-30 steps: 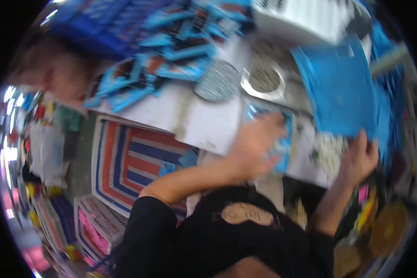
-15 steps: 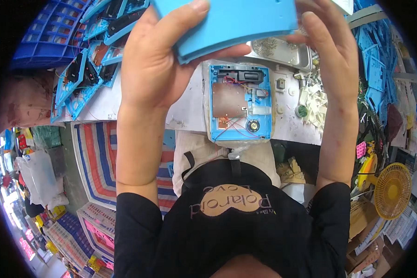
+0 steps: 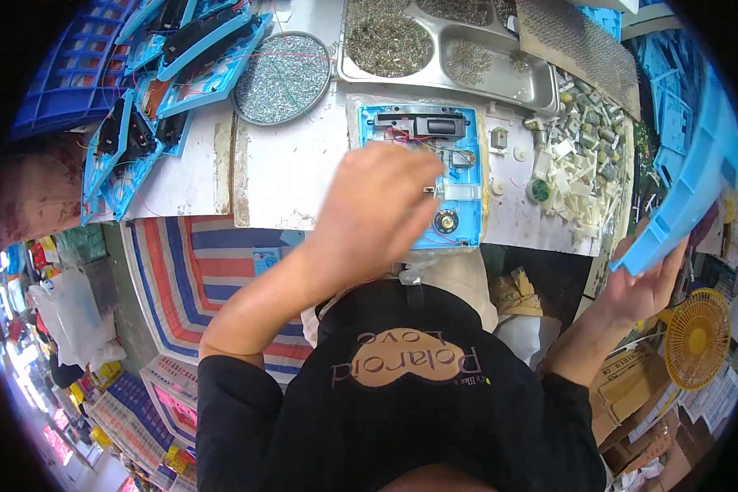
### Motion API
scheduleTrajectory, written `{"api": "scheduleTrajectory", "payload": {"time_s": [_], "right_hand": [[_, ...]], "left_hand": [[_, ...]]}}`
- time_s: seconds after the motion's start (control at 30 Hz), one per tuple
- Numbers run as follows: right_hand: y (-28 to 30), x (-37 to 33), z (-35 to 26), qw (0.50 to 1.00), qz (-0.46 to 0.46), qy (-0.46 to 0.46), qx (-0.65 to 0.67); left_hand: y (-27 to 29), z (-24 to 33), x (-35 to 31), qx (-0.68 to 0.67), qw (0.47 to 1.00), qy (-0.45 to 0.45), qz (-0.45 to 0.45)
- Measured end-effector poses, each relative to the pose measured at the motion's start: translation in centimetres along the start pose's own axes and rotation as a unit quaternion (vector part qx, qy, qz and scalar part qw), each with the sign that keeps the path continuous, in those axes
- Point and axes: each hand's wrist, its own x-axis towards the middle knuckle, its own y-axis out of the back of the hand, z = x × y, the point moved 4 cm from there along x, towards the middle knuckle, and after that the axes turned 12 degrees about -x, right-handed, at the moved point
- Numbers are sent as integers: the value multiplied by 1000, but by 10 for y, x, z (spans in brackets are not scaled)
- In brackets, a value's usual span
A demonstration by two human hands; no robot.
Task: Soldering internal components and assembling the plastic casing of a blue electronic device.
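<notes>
Curling over the open blue casing [image 3: 459, 174], the left hand [image 3: 385, 209] is blurring at the fingers, so whether it is pinching anything or only touching the parts inside is staying unclear. The right hand [image 3: 638, 283] is gripping the lower end of a curved blue panel [image 3: 697, 172], which is standing up at a slant well apart from the casing, beyond the right side of the worktop [image 3: 291, 180]. That one-ended hold is looking like the weaker one: the panel's weight is leaning above the fingers, so a loosening grip could be letting it tip or drop. Under the left hand, thin red wires [image 3: 395, 134] are running near the black module [image 3: 422, 125], and a finger catching one could be pulling a joint loose; the round speaker [image 3: 446, 220] is sitting just below the fingertips, exposed to a knock. The casing is lying on a cloudy plastic sheet [image 3: 435, 257], which could be slipping under a sideways push. Farther out, loose white parts [image 3: 570, 184] are crowding the right, and small screws [image 3: 385, 45] are filling the metal tray [image 3: 541, 97] behind; a careless sweep could be scattering either into the casing.
</notes>
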Motion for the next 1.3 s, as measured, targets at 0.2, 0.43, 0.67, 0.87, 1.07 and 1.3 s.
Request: {"api": "scheduleTrajectory", "payload": {"time_s": [0.2, 0.43, 0.67, 0.87, 1.07, 1.3], "right_hand": [[29, -29, 18, 992, 73, -78, 61], [-18, -26, 42, 994, 59, -89, -3], [-73, 10, 58, 992, 18, -124, -11], [-115, 33, 71, 963, -57, -142, -221], [-88, -28, 83, 853, -166, -127, -479], [-86, -41, 106, 840, -185, -145, -488]], "left_hand": [[-40, 9, 7, 106, 992, 0, -66], [13, 3, 4, -143, 978, 109, 106], [46, -7, 14, -464, 859, 129, 171], [44, 7, 41, -387, 889, 131, 205], [16, -14, -5, -89, 975, 187, 86], [2, -22, -21, -34, 976, 207, 53]]}}
